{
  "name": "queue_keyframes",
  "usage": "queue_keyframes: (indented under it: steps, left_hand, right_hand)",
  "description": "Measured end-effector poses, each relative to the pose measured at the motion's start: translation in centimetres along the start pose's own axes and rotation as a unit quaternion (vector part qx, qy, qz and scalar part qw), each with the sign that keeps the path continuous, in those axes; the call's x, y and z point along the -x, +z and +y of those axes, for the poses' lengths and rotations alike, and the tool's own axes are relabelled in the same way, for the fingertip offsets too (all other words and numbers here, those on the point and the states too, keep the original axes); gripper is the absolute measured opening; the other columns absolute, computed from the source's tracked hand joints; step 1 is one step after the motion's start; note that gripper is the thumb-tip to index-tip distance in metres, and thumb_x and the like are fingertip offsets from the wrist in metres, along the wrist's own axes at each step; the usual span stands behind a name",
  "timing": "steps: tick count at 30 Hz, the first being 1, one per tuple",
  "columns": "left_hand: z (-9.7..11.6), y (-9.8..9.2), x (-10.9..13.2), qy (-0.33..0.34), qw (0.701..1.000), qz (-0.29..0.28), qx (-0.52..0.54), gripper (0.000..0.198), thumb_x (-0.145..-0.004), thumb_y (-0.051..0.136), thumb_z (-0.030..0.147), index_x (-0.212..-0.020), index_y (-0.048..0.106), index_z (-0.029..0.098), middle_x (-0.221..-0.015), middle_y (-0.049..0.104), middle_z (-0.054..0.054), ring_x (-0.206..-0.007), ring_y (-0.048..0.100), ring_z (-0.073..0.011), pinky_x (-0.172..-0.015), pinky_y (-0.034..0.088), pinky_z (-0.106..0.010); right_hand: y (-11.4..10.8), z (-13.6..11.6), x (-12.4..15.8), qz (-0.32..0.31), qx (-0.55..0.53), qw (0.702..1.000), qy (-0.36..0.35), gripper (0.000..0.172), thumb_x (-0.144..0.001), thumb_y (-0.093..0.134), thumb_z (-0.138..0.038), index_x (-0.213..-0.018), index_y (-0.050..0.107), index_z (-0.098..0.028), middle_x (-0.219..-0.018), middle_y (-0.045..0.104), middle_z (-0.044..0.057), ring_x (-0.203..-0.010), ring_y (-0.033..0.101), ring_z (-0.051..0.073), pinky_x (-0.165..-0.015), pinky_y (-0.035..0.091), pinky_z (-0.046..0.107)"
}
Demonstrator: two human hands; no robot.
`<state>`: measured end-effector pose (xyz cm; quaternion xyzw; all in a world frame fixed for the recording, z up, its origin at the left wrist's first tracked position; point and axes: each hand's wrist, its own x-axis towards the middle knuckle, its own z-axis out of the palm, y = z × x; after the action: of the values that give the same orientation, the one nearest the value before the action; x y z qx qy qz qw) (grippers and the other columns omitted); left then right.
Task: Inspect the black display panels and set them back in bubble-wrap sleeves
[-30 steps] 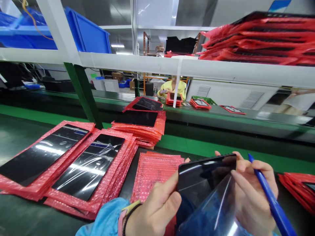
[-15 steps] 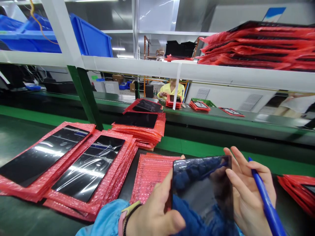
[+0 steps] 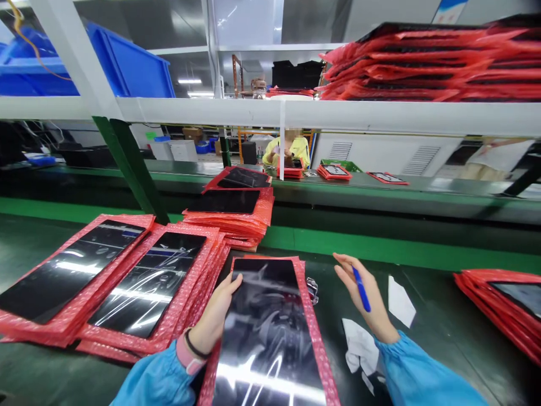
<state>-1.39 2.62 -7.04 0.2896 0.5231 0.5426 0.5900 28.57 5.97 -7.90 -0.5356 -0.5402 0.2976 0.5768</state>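
Left hand (image 3: pixel 215 316): fingers flat, spread on black panel (image 3: pixel 266 327).
Right hand (image 3: pixel 363 293): fingers clamped on blue pen (image 3: pixel 362 289).
Around: red stacks (image 3: pixel 143 287) at 9 o'clock; paper scraps (image 3: pixel 399 301) at 3 o'clock.

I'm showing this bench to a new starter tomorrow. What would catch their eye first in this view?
Probably the glossy black panel lying on a red bubble-wrap stack right in front, with the left hand resting on its near-left edge. Beside it, the right hand holds a blue pen above the dark bench. Further stacks of red sleeves with black panels spread out to the left, and more fill the shelf above right.
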Motion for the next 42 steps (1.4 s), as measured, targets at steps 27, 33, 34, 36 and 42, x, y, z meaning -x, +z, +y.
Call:
queue_keyframes:
  steps: [27,33,34,36,42]
  left_hand:
    - [0.0,-6.2,0.3,0.054,0.965,-0.055,-0.251,0.048,-0.064,0.07,0.043,-0.101,0.058,0.015,-0.102,0.063,-0.012,-0.095,0.061,-0.0275,-0.084,0.05,-0.043]
    - [0.3,-5.9,1.2,-0.056,0.959,-0.1,-0.26,0.036,-0.063,0.071,0.042,-0.085,0.057,0.017,-0.076,0.052,0.001,-0.071,0.054,-0.0136,-0.059,0.045,-0.025]
    - [0.4,-5.7,1.2,-0.057,0.957,-0.098,-0.267,0.036,-0.062,0.072,0.041,-0.085,0.056,0.018,-0.077,0.051,0.002,-0.07,0.052,-0.0131,-0.057,0.043,-0.024]
    - [0.8,-5.4,1.2,-0.05,0.953,-0.094,-0.285,0.037,-0.061,0.073,0.04,-0.085,0.056,0.018,-0.079,0.05,0.002,-0.07,0.051,-0.0133,-0.054,0.042,-0.023]
    - [1.6,-5.3,1.0,-0.051,0.943,-0.101,-0.314,0.045,-0.058,0.075,0.039,-0.094,0.061,0.015,-0.08,0.054,-0.001,-0.072,0.054,-0.0176,-0.053,0.042,-0.026]
  right_hand:
    - [2.1,1.8,7.5,-0.173,0.131,0.971,-0.1,0.032,-0.092,0.053,-0.04,-0.12,0.06,-0.024,-0.123,0.069,0.01,-0.108,0.069,0.025,-0.096,0.054,0.037]
    - [3.2,1.6,11.5,-0.195,0.219,0.926,-0.238,0.021,-0.089,0.058,-0.033,-0.108,0.064,-0.023,-0.127,0.067,0.011,-0.114,0.065,0.025,-0.096,0.051,0.029]
    - [3.4,1.8,11.6,-0.197,0.223,0.924,-0.24,0.022,-0.089,0.058,-0.033,-0.108,0.064,-0.024,-0.126,0.067,0.01,-0.114,0.065,0.024,-0.097,0.05,0.029]
    - [3.5,2.0,11.6,-0.199,0.224,0.922,-0.244,0.023,-0.089,0.059,-0.035,-0.108,0.064,-0.024,-0.128,0.066,0.01,-0.115,0.064,0.025,-0.1,0.049,0.031]
    - [2.5,1.3,11.3,-0.243,0.24,0.89,-0.302,0.031,-0.085,0.064,-0.029,-0.116,0.063,-0.026,-0.127,0.066,0.006,-0.116,0.062,0.027,-0.096,0.053,0.031]
